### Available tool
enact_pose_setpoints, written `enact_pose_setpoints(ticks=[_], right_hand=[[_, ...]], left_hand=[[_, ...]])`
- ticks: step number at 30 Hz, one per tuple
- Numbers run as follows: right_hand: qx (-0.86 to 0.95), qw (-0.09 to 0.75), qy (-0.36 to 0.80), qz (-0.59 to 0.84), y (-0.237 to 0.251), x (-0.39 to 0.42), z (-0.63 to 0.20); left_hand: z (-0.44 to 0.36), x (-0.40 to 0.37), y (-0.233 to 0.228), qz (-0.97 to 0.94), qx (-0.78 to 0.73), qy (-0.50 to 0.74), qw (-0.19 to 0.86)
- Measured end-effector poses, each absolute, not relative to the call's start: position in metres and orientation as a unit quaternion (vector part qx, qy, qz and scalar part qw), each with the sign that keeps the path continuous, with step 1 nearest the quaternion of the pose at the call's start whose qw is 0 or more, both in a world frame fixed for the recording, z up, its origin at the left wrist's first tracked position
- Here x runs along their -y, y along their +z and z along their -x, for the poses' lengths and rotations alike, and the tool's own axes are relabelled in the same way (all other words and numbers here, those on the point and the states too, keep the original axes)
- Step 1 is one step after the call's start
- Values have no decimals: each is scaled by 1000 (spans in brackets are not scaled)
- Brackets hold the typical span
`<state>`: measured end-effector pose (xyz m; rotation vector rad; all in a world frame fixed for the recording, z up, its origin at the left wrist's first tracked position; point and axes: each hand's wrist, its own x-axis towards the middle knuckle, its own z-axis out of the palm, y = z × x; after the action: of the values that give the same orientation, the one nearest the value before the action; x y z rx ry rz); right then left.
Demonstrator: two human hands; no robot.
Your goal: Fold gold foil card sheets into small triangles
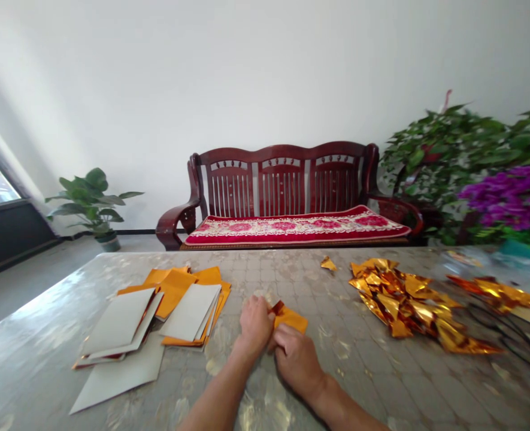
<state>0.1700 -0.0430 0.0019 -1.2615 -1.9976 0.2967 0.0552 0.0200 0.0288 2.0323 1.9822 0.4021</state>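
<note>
Both hands, left (256, 326) and right (297, 359), meet with fingers curled, forearms converging.

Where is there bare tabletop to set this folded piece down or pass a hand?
Bare table lies between the hands' orange sheet and the gold foil heap, and along the near edge right of the right hand. Left of the left hand the paper stacks crowd it; black stems clutter the far right.

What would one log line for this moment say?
left hand: pressing orange sheet | right hand: pinching same sheet | paper stack: left | folded gold pieces: right | table
</note>
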Motion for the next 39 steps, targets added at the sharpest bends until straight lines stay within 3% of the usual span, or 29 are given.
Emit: enact_pose_setpoints(ticks=[4,11,16,25,28,33,39], right_hand=[[723,478,30,498,12,35,-182],[750,461,-65,470,26,24,-203],[742,520,-79,415,20,20,-210],[764,460,-27,452,4,14,-212],[775,402,-26,487,5,15,-212],[783,254,-30,567,9,17,-212],[798,205,-2,566,15,17,-213]], left_hand=[[-53,-14,20,-721,-632,208,193],[-43,2,36,-824,-431,363,-58],[-29,3,42,-831,-377,388,-128],[-8,-7,18,-842,-408,326,-131],[-7,-9,17,-857,-416,280,-116],[-9,-14,7,-881,-436,174,-56],[-6,-11,13,-865,-467,168,79]])
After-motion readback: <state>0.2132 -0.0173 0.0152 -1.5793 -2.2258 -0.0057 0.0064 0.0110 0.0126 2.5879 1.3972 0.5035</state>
